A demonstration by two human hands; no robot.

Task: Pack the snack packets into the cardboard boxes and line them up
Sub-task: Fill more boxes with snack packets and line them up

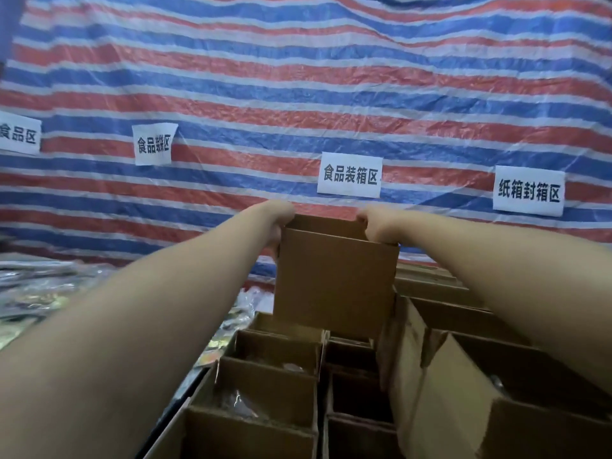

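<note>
- Step: lining up. Left hand (276,223) and right hand (374,226) each grip a top edge of a plain brown cardboard box (334,279), fingers curled over the rim, holding it at the far end of the rows of open brown boxes (268,376).
- Held box: cannot tell whether it is resting or lifted; contents hidden (only its near wall faces the camera).
- Next move, likely: set it down square with the row, flush with its neighbours.
- Contents: nearer left boxes show shiny clear-wrapped snack packets (240,404); middle ones too dark to judge.
- More loose foil packets (36,293) lie left on the desk, against the striped red-blue-white tarp (298,77).
</note>
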